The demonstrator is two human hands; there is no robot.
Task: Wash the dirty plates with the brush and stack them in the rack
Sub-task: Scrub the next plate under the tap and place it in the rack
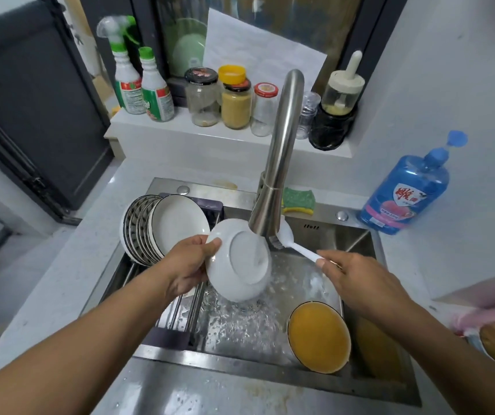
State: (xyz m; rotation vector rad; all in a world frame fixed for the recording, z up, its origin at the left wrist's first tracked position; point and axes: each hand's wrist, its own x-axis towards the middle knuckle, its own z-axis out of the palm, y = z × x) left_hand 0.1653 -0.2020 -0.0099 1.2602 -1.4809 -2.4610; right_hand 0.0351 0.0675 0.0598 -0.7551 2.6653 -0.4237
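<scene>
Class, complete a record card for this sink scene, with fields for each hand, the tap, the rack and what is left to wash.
Left hand: grips white plate by its rim, underside towards the camera
Right hand: holds brush by its handle, bristles by the plate's edge
Tap: running onto the plate
Rack: several plates standing on edge
Left to wash: at least one orange-stained plate, leaning in the sink

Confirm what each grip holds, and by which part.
Left grip: white plate, pinched at its left rim, thumb on the underside. Right grip: brush, held at the handle's tail end.
</scene>
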